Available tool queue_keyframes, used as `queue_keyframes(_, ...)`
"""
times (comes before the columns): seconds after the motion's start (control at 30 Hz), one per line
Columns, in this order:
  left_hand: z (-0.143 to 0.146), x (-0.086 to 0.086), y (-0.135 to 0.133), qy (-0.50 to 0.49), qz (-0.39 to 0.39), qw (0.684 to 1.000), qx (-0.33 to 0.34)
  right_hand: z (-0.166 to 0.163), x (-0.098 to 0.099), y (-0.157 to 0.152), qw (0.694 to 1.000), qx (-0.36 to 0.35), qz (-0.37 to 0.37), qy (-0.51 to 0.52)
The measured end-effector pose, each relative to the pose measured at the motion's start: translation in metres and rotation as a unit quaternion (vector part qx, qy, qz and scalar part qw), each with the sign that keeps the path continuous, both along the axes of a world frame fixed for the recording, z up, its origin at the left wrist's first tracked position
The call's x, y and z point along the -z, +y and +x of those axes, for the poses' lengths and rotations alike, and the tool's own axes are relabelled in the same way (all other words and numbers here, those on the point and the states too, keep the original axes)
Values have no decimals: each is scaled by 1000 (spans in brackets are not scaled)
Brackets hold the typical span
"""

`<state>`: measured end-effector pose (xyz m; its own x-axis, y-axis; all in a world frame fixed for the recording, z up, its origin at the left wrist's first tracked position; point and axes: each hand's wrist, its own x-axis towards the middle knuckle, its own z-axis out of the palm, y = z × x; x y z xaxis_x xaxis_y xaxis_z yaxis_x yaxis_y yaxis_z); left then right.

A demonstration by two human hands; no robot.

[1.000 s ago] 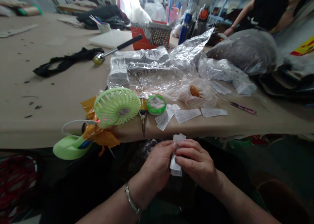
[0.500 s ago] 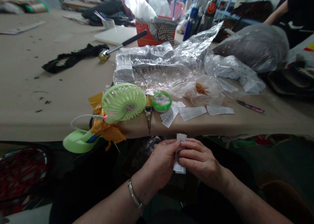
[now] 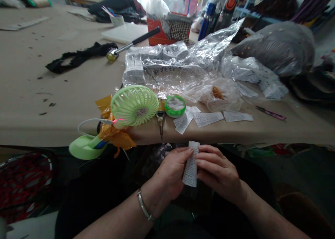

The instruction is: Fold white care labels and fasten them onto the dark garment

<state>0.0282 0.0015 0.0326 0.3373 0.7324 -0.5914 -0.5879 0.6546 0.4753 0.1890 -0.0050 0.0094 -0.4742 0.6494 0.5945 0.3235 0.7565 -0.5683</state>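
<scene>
A narrow stack of white printed labels (image 3: 191, 171) is held upright just below the table's front edge. My left hand (image 3: 172, 172) pinches it from the left, thumb lying across the upper part. My right hand (image 3: 218, 167) has its fingers closed along the stack's right edge. Beyond my hands, more printed label strips (image 3: 208, 119) lie on the table, with a fanned bunch of labels (image 3: 185, 119) beside them. A round green tub with white fluff (image 3: 175, 105) stands behind that bunch. Left of the tub, a pointed tool (image 3: 161, 122) juts toward the edge.
A green fan (image 3: 134, 106) is fixed at the table edge with orange tape (image 3: 113, 134). Behind are clear plastic bags (image 3: 167, 73), a metal-shafted tool with a black handle (image 3: 133, 43) and black cloth (image 3: 78, 57). Small thread snips (image 3: 270, 112) lie at the right.
My right fingers have drawn back to the right, off the face of the label stack, so more of its print shows. The person at the upper right has mostly left view.
</scene>
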Motion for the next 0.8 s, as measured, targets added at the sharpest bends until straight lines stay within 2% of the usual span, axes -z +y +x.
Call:
queue_keyframes(0.07, -2, 0, -1, 16, 0, 999, 30, 1, 2, 1, 989, 75, -95, 85)
queue_keyframes(0.13, -4, -1, -3, 32, 3, 997, 67, 1, 3, 5, 948, 121, -245, 161)
queue_keyframes(0.2, -5, -2, -5, 39, 10, 995, 91, -2, 2, 10, 888, 98, -402, 200)
queue_keyframes(0.27, -5, -4, -7, 39, 17, 994, 105, -7, 0, 15, 838, 61, -498, 214)
queue_keyframes(0.33, -5, -5, -9, 40, 22, 992, 115, -11, -2, 17, 820, 66, -526, 216)
queue_keyframes(0.6, -11, 5, -12, -54, 27, 987, 151, -19, -2, 13, 831, 84, -513, 196)
queue_keyframes(0.73, -16, 7, -12, -67, 25, 983, 167, -17, -1, 12, 823, 62, -526, 205)
queue_keyframes(0.8, -19, 6, -13, -75, 31, 981, 174, -13, 1, 14, 805, 16, -549, 224)
